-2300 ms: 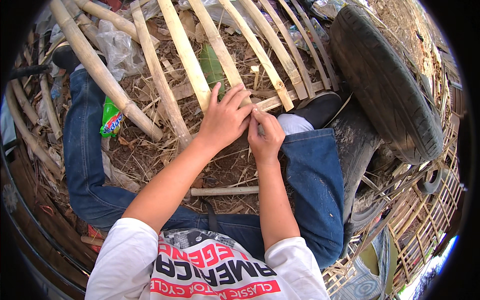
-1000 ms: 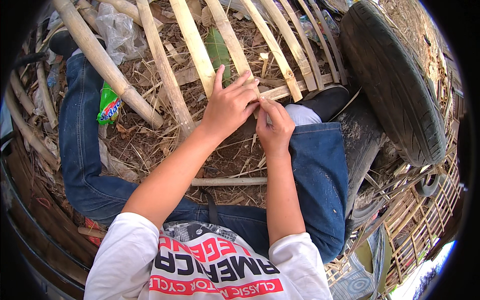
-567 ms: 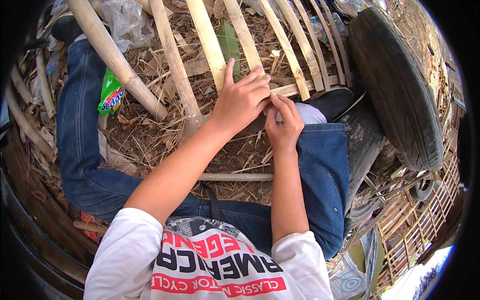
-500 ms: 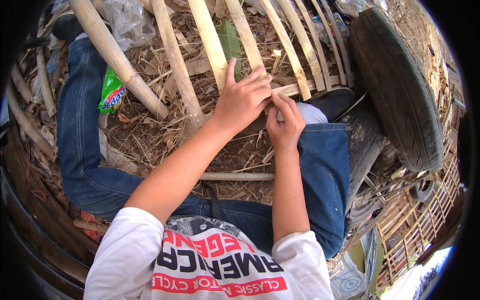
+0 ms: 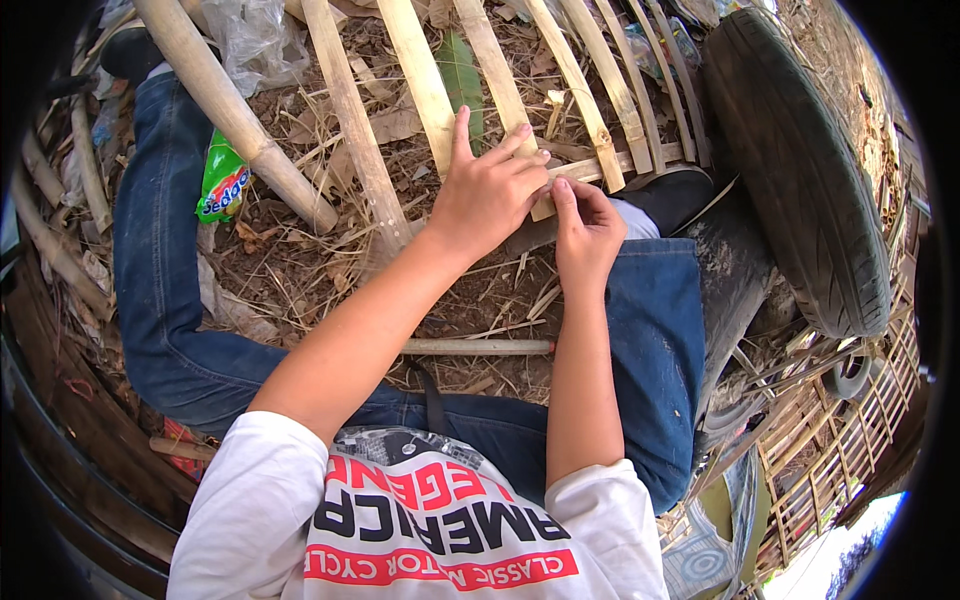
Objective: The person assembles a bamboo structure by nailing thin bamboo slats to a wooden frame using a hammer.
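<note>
Across the end of a flat bamboo slat (image 5: 494, 75) lies my left hand (image 5: 488, 192), its fingers pressing on the slat and gripping its lower end. One finger points away over the neighbouring bamboo strip (image 5: 415, 70). Close by on the right, my right hand (image 5: 588, 228) is closed, with thumb and fingers pinched together. Whatever sits in that pinch is too small or hidden to tell. A bamboo crosspiece (image 5: 625, 164) runs from beside my fingers to the right, under several slat ends.
A worn black tyre (image 5: 800, 170) stands at the right. On the left are a thick bamboo pole (image 5: 235, 115), a green packet (image 5: 223, 180) and clear plastic (image 5: 255, 45). A thin stick (image 5: 475, 347) lies between my legs, amid dry leaves and straw. Woven bamboo lattice (image 5: 840, 440) is at lower right.
My right hand has shifted a little to the right and turned, its thumb now upward along the pinch. The left hand stays nearly in place on the slat.
</note>
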Demonstrator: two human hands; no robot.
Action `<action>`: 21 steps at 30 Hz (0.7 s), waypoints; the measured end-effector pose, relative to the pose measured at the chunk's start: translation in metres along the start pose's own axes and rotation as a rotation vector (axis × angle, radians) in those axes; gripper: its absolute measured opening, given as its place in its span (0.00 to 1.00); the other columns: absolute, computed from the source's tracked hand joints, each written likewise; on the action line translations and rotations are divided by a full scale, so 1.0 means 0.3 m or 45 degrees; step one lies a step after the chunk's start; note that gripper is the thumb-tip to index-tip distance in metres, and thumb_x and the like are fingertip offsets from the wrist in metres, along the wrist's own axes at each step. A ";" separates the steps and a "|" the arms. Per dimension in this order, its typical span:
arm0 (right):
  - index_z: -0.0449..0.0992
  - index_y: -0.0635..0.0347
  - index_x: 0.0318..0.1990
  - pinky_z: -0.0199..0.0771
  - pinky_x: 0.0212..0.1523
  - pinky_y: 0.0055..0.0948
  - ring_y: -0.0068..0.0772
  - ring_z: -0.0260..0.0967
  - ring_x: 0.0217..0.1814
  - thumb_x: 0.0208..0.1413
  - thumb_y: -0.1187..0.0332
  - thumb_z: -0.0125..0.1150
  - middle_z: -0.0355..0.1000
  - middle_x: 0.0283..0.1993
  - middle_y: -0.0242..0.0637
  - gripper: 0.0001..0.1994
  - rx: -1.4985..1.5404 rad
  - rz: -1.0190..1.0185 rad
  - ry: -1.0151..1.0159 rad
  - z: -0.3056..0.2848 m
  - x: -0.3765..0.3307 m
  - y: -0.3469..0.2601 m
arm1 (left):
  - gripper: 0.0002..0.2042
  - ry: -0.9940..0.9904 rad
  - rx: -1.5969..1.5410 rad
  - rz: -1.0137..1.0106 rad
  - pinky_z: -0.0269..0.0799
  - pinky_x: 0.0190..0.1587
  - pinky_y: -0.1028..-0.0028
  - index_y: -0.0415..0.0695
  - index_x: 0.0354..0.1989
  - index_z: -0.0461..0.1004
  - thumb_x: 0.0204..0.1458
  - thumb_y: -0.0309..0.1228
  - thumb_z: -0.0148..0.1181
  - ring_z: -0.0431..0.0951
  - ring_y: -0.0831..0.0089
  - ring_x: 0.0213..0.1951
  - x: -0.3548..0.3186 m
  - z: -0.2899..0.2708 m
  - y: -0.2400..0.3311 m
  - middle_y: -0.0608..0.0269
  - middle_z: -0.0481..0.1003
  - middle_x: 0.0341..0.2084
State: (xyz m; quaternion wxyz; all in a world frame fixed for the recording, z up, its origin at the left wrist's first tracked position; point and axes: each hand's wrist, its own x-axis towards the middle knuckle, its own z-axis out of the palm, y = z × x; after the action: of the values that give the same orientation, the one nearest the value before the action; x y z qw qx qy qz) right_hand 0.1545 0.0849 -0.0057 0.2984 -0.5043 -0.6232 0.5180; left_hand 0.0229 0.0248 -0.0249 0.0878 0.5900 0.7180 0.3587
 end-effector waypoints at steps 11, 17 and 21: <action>0.82 0.73 0.37 0.72 0.37 0.19 0.18 0.72 0.34 0.56 0.70 0.69 0.80 0.33 0.35 0.10 0.030 0.171 -0.113 -0.029 0.042 -0.019 | 0.05 0.016 0.000 -0.030 0.40 0.67 0.31 0.51 0.34 0.80 0.50 0.34 0.68 0.75 0.68 0.59 0.006 -0.004 0.002 0.72 0.83 0.40; 0.82 0.72 0.34 0.70 0.32 0.18 0.15 0.70 0.30 0.56 0.70 0.69 0.79 0.29 0.32 0.10 -0.021 0.193 -0.082 -0.036 0.043 -0.019 | 0.07 0.022 -0.007 -0.037 0.39 0.67 0.31 0.51 0.34 0.80 0.49 0.36 0.70 0.76 0.68 0.58 0.007 0.004 -0.001 0.73 0.83 0.40; 0.82 0.71 0.34 0.69 0.32 0.18 0.14 0.69 0.30 0.57 0.69 0.69 0.78 0.28 0.31 0.10 -0.066 0.183 -0.083 -0.041 0.049 -0.010 | 0.07 0.019 0.014 -0.028 0.39 0.67 0.31 0.51 0.34 0.80 0.49 0.37 0.70 0.76 0.67 0.58 0.008 0.004 0.000 0.72 0.83 0.40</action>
State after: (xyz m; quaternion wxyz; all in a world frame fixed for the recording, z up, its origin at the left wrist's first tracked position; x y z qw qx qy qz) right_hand 0.1600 0.1030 -0.0015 0.2271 -0.5381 -0.6080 0.5378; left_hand 0.0229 0.0275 -0.0252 0.0832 0.5799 0.7270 0.3580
